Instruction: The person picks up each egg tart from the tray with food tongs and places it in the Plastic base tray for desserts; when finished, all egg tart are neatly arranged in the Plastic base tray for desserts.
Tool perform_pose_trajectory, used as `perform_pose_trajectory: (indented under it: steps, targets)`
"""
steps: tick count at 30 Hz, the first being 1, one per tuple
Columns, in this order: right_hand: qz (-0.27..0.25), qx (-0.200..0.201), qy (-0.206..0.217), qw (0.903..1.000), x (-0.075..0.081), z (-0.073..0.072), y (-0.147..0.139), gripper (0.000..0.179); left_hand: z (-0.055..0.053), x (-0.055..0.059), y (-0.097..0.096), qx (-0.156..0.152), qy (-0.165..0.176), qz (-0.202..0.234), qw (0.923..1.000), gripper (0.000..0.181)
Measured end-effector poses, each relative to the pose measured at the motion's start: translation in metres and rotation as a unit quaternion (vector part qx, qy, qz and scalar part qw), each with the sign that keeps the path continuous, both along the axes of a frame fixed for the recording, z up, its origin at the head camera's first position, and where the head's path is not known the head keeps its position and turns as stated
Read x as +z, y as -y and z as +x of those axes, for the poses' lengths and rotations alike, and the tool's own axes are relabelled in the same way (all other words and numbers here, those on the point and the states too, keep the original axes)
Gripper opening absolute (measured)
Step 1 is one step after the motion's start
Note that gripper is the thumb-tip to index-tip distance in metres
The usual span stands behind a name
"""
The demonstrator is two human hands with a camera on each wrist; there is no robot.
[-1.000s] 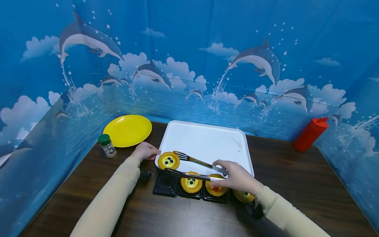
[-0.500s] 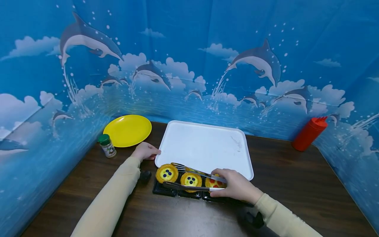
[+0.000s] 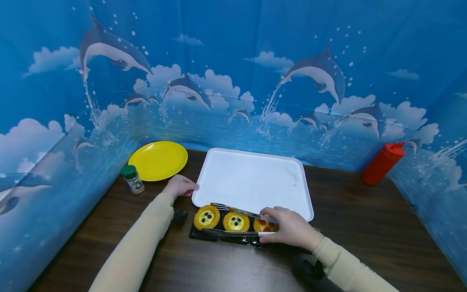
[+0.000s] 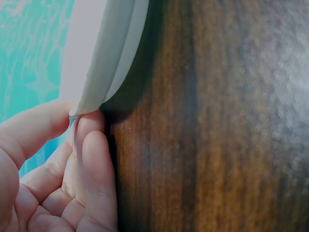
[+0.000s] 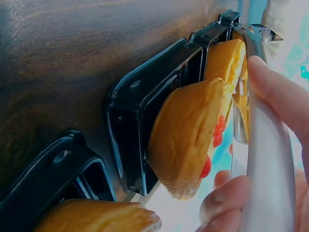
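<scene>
At the left front corner of a white tray point(image 3: 251, 178), my left hand point(image 3: 180, 186) pinches the rim between thumb and fingers; the left wrist view shows this grip on the rim point(image 4: 108, 58). My right hand point(image 3: 292, 229) holds metal tongs point(image 3: 251, 234) by their pale handles. Between the tong tips lies a blueberry-topped tart point(image 3: 206, 217), over the leftmost black plastic compartment point(image 3: 204, 235). Beside it are another blueberry tart point(image 3: 236, 222) and a red-topped tart point(image 3: 264, 225), partly hidden by the tongs. The right wrist view shows one more tart point(image 5: 96, 217) in its own compartment.
A yellow plate point(image 3: 158, 161) and a green-capped shaker point(image 3: 133, 179) stand at the back left. A red squeeze bottle point(image 3: 382, 165) is at the back right. Behind the dark wood table point(image 3: 365, 227) hangs a blue dolphin backdrop point(image 3: 233, 73).
The tongs and the blueberry tart have come from the tray's front left corner toward me, over the leftmost black compartment. My left hand stays at the tray rim.
</scene>
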State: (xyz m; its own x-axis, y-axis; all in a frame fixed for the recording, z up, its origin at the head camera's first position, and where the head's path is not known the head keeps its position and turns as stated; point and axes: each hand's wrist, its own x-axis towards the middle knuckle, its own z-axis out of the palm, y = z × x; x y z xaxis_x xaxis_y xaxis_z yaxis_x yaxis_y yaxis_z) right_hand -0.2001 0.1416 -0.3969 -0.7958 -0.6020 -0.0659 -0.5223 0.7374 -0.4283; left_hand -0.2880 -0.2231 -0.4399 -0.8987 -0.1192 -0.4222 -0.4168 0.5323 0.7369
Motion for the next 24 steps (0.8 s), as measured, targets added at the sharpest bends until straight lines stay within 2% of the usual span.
perform_pose_trajectory:
  steps: [10,15,20,24]
  targets:
    - [0.005,-0.006,0.0,1.0,0.003,0.001,0.0,0.066,0.0,0.0,-0.001,0.0,-0.003,-0.005,1.0,0.033]
    - [-0.016,-0.02,0.008,0.9997,0.01,0.002,-0.006,0.063,0.0,0.002,-0.002,0.003,0.0,-0.006,1.0,0.034]
    - [-0.04,-0.045,0.03,0.9977,0.017,0.004,-0.016,0.063,0.0,0.004,-0.002,0.004,0.003,-0.007,1.0,0.034]
    - [-0.042,-0.078,0.025,0.9958,0.021,0.003,-0.025,0.064,0.001,0.006,-0.003,0.003,0.007,-0.003,1.0,0.035]
